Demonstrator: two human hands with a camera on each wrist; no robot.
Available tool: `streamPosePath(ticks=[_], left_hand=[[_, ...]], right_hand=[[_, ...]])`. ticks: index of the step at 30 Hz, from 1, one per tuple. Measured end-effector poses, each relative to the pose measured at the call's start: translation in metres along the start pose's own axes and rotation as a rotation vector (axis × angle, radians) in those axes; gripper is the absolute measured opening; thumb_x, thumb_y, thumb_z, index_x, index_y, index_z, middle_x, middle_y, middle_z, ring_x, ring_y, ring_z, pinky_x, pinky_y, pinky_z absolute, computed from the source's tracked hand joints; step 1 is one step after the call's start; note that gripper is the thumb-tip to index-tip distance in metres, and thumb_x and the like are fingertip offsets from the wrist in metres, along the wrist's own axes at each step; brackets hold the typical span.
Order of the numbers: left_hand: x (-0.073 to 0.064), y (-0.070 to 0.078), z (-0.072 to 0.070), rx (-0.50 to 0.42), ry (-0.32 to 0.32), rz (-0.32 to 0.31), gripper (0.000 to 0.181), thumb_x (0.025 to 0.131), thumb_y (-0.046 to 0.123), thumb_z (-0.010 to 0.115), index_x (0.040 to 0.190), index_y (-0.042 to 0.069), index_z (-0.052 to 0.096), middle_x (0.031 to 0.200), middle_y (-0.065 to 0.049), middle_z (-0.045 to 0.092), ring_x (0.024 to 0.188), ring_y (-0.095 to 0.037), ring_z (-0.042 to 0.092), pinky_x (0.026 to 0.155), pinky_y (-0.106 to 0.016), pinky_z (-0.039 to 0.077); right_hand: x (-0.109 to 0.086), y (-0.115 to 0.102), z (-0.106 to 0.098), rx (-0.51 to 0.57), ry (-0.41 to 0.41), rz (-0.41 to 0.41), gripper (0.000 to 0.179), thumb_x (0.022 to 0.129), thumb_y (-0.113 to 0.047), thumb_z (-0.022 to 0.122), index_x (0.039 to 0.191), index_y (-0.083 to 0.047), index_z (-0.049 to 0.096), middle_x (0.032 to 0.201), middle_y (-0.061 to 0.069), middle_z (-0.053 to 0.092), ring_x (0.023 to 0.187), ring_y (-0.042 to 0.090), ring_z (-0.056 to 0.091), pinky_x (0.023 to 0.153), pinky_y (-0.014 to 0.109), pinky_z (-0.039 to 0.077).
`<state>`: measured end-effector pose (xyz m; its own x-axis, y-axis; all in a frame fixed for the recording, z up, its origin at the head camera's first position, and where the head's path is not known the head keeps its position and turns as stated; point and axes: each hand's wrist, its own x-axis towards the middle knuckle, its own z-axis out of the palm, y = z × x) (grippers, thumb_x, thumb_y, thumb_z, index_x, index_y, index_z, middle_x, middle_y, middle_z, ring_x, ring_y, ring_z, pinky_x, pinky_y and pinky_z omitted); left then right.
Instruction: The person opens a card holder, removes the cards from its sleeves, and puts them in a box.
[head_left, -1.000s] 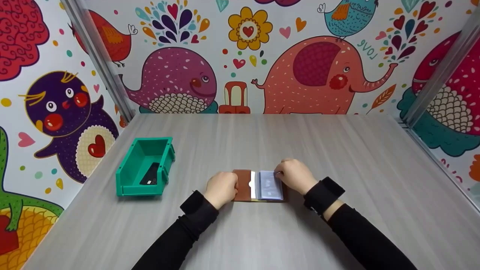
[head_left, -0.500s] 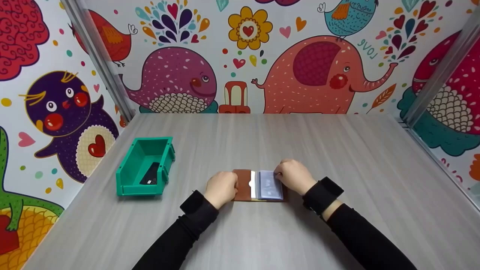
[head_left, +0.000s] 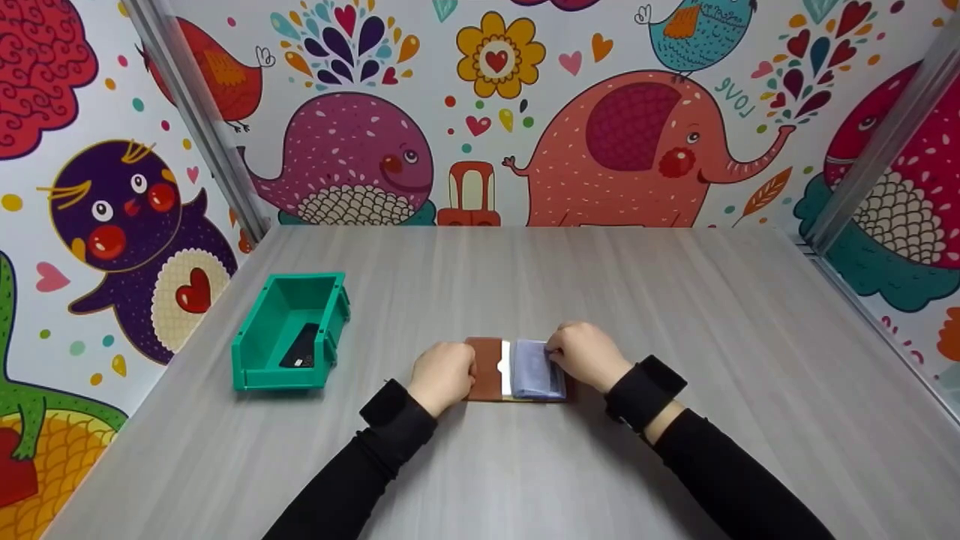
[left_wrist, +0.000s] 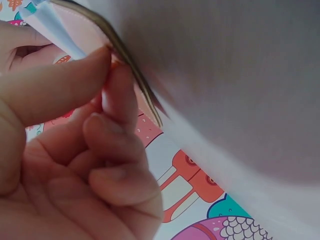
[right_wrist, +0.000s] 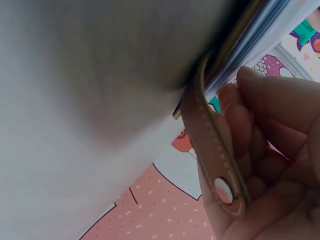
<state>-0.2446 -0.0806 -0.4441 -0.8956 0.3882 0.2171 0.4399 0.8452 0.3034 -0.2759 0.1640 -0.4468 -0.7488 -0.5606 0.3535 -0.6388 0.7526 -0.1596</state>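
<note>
A brown leather card holder (head_left: 486, 369) lies spread open on the table, with a white insert (head_left: 506, 379) along its middle and clear plastic sleeves (head_left: 531, 375) on the right side. My left hand (head_left: 442, 375) grips the left cover; in the left wrist view, thumb and forefinger pinch its stitched edge (left_wrist: 142, 95). At the upper right of the sleeves, my right hand (head_left: 589, 354) pinches a sleeve, which bends up slightly. Beside those fingers, the right wrist view has the holder's strap (right_wrist: 207, 140) with a round metal snap (right_wrist: 223, 190).
To the left on the table (head_left: 420, 277) stands a green plastic bin (head_left: 277, 380) with a flat black object (head_left: 301, 346) inside. Walls with cartoon animals rise behind and at both sides, with metal posts (head_left: 202, 112) at the corners.
The top sleeve has lifted and shifted slightly left under my right fingers, which have moved slightly. My left hand has stayed on the cover.
</note>
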Motion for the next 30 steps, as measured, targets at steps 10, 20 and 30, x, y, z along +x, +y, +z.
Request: streamPosePath(ticks=[10, 20, 30], left_hand=[[0.0, 0.0, 0.0, 0.003, 0.006, -0.007, 0.018, 0.073, -0.001, 0.08, 0.067, 0.009, 0.067, 0.069, -0.002, 0.066, 0.067, -0.025, 0.064, 0.06, -0.039, 0.052], [0.001, 0.0, 0.001, 0.006, 0.0, -0.008, 0.016, 0.075, -0.001, 0.078, 0.068, 0.009, 0.069, 0.07, -0.003, 0.067, 0.068, -0.026, 0.065, 0.061, -0.04, 0.053], [-0.001, 0.0, 0.001, 0.001, 0.019, 0.006, 0.018, 0.074, -0.001, 0.079, 0.066, 0.009, 0.066, 0.068, -0.002, 0.065, 0.065, -0.025, 0.064, 0.059, -0.039, 0.052]], right_hand=[[0.001, -0.006, -0.001, 0.039, -0.041, 0.007, 0.01, 0.076, 0.003, 0.077, 0.082, -0.005, 0.078, 0.08, 0.007, 0.07, 0.075, 0.023, 0.067, 0.068, 0.039, 0.054], [0.002, -0.01, 0.002, 0.052, -0.042, -0.012, 0.008, 0.077, -0.001, 0.078, 0.076, -0.008, 0.074, 0.078, 0.005, 0.067, 0.072, 0.02, 0.064, 0.066, 0.036, 0.052], [0.004, -0.017, 0.003, 0.021, -0.016, -0.026, 0.007, 0.076, -0.001, 0.078, 0.076, -0.006, 0.075, 0.072, 0.004, 0.063, 0.065, 0.017, 0.06, 0.061, 0.035, 0.051]])
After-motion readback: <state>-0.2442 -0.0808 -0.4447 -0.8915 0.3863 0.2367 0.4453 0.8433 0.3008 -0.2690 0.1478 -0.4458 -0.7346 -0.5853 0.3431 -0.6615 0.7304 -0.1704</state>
